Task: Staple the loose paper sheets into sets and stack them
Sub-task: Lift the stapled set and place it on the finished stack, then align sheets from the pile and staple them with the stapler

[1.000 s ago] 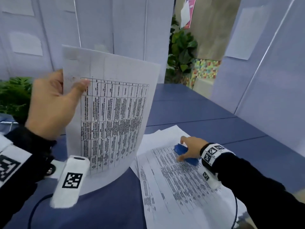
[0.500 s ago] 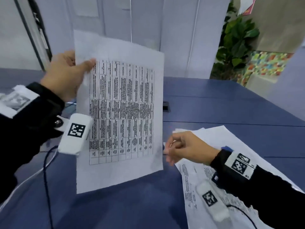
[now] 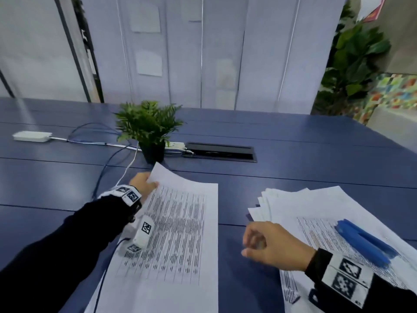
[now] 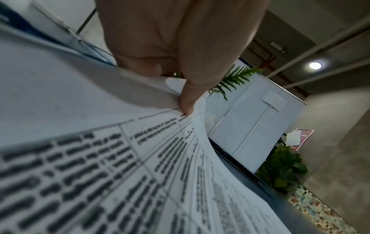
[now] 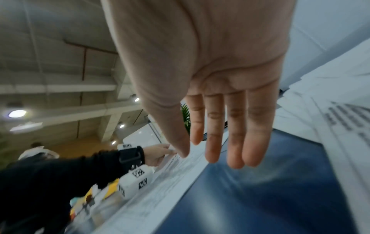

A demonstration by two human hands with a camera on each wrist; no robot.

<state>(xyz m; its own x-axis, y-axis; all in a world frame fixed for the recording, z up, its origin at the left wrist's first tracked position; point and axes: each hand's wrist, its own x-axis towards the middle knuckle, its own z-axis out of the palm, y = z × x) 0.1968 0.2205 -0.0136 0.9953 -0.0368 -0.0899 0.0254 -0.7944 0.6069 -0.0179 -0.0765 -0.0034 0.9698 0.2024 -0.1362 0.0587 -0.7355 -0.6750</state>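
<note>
A printed paper set (image 3: 180, 233) with a table on it lies on the blue table (image 3: 293, 168) at the left. My left hand (image 3: 144, 187) pinches its far left corner, which curls up off the table; the thumb (image 4: 188, 101) presses on the sheet (image 4: 80, 158). My right hand (image 3: 268, 242) hovers over bare table between the two paper piles, fingers (image 5: 230, 134) straight and holding nothing. A fanned pile of loose sheets (image 3: 327, 213) lies at the right. On it rests a blue stapler (image 3: 363, 241).
A small potted fern (image 3: 149, 129) stands just beyond the left paper set. Behind it lie a white power strip (image 3: 177, 145), cables (image 3: 106, 163), a white box (image 3: 31, 136) and a black cable hatch (image 3: 220, 151). Pale partition panels (image 3: 203, 53) close off the table's far side.
My left hand has lowered the paper set from upright in the air down flat onto the table. My right hand left the stapler and pile and moved left, its fingers straightening.
</note>
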